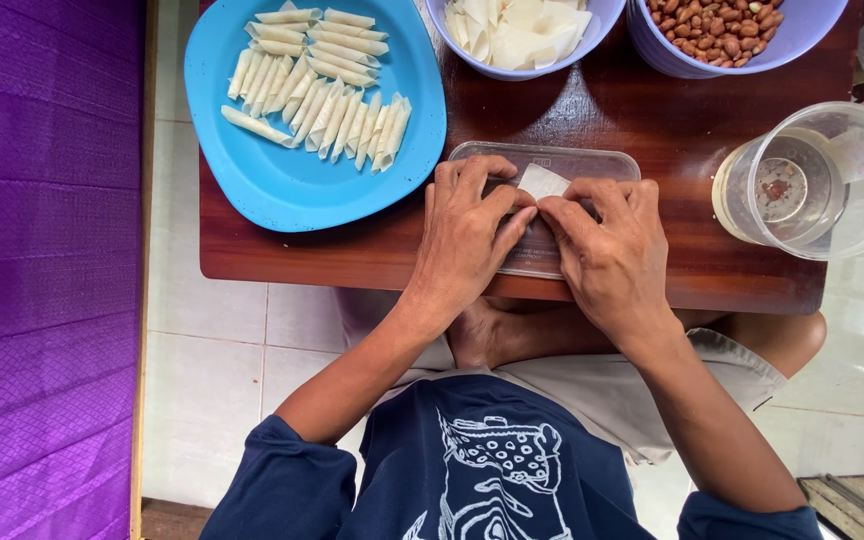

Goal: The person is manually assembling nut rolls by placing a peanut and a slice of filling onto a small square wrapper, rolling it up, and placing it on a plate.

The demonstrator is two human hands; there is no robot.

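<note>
While both hands, left (467, 235) and right (607, 250), pinched the wrapper (542, 183) on the clear lid (592, 160), rolling seemed underway; tightening evenly looked due.

Lighting is bright, even daylight. Soft shadows fall below the bowls (527, 40). Glare marks the table (652, 110). Focus is sharp; edges bend slightly.
</note>
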